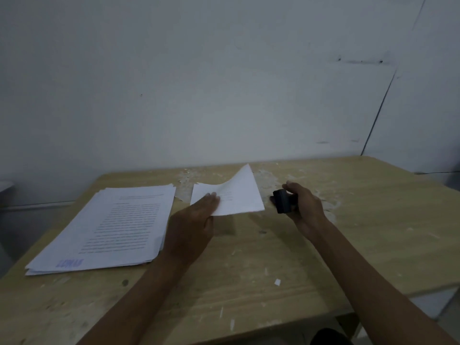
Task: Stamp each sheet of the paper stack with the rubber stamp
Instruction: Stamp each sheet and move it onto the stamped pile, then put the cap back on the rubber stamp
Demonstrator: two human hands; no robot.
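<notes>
My left hand grips a single white sheet by its near left edge and holds it above the table, its far corner curling upward. My right hand is closed around a black rubber stamp, just right of the lifted sheet and close to the tabletop. A stack of printed paper lies to the left on the table. Its top sheet shows lines of text and a blue stamp mark near the front left corner.
The wooden table has a worn, flaking patch at the back centre and small white scraps near the front. A white wall rises right behind it. The table's right edge drops off past my right arm.
</notes>
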